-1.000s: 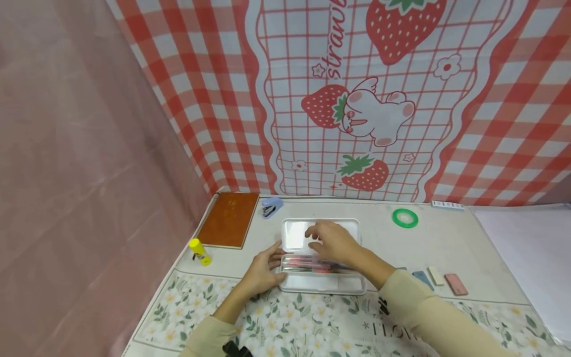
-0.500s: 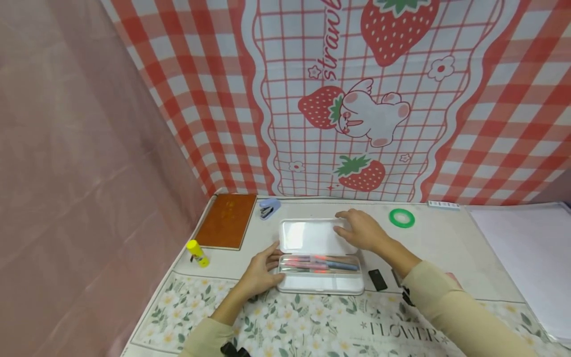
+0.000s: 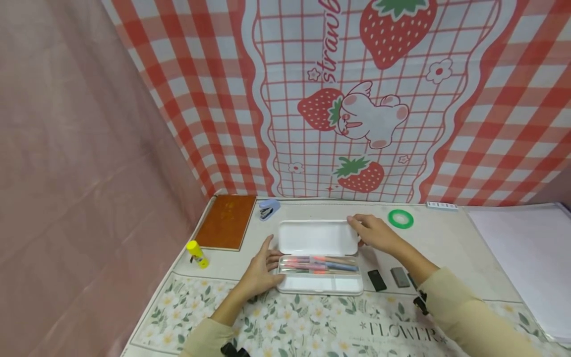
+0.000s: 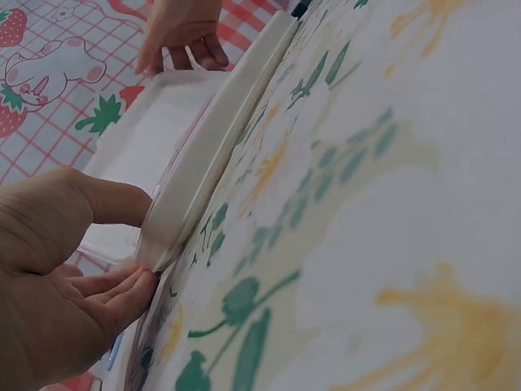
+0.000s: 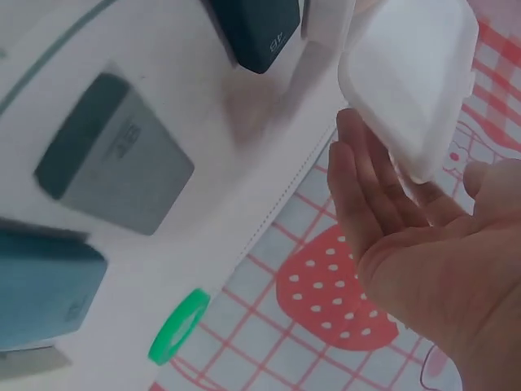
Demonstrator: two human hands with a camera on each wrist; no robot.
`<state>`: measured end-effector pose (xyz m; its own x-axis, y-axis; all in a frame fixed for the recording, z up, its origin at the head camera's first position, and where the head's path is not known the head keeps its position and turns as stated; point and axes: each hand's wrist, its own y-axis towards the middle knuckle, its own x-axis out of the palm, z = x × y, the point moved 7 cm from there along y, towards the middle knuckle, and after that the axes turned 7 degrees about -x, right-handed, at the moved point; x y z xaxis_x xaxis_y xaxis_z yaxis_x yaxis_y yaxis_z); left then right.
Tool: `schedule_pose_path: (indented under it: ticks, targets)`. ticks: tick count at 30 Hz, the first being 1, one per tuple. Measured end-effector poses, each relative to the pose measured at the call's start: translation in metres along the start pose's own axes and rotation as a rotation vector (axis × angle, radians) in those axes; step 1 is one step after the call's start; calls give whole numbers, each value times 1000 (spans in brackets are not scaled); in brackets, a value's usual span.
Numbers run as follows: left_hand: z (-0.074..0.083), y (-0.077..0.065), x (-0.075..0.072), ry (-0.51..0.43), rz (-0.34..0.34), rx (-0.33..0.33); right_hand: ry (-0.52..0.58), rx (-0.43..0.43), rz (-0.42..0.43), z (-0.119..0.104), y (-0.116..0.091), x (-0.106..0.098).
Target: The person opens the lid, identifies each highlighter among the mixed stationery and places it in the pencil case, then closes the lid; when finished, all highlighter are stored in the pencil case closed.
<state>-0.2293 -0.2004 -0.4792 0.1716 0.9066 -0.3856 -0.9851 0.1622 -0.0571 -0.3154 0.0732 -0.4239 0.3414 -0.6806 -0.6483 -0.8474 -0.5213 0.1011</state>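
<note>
A white pencil case (image 3: 305,284) sits in the middle of the table with its lid (image 3: 317,239) raised at the back. Pens (image 3: 321,265) in several colours lie in its rear compartment; the front one shows bare white. My left hand (image 3: 258,270) grips the left end, and the left wrist view shows the thumb (image 4: 122,202) over the rim with fingertips at the lower corner. At the lid's right edge is my right hand (image 3: 376,233). In the right wrist view its fairly straight fingers (image 5: 366,175) reach behind the lid, the thumb standing apart.
Right of the case lie a black eraser (image 3: 376,280) and a grey one (image 3: 399,277). Farther back are green tape (image 3: 400,218) and a white sheet (image 3: 513,253). A brown notebook (image 3: 226,221), purple stapler (image 3: 269,209) and yellow glue stick (image 3: 198,254) lie left.
My right hand has moved right from above the case to the lid's right edge. The lid is tilted up more, its glare gone. My left hand has stayed at the left end.
</note>
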Motion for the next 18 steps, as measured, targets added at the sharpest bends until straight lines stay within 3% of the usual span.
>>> schedule_pose_path:
  ticks: [4, 8, 12, 15, 18]
  targets:
    - [21, -10, 1, 1, -20, 9, -11, -22, -18, -1, -17, -1]
    - [46, -20, 0, 17, -52, 74, -49, -127, -100, -9, -34, 7]
    - [35, -13, -2, 69, -58, 86, -140, -198, -154, -14, -48, 20]
    - [19, -7, -1, 191, -45, 59, -194, -173, -148, -11, -55, 28]
    - [17, -6, 2, 305, -52, 42, -218, -151, -141, -11, -58, 33]
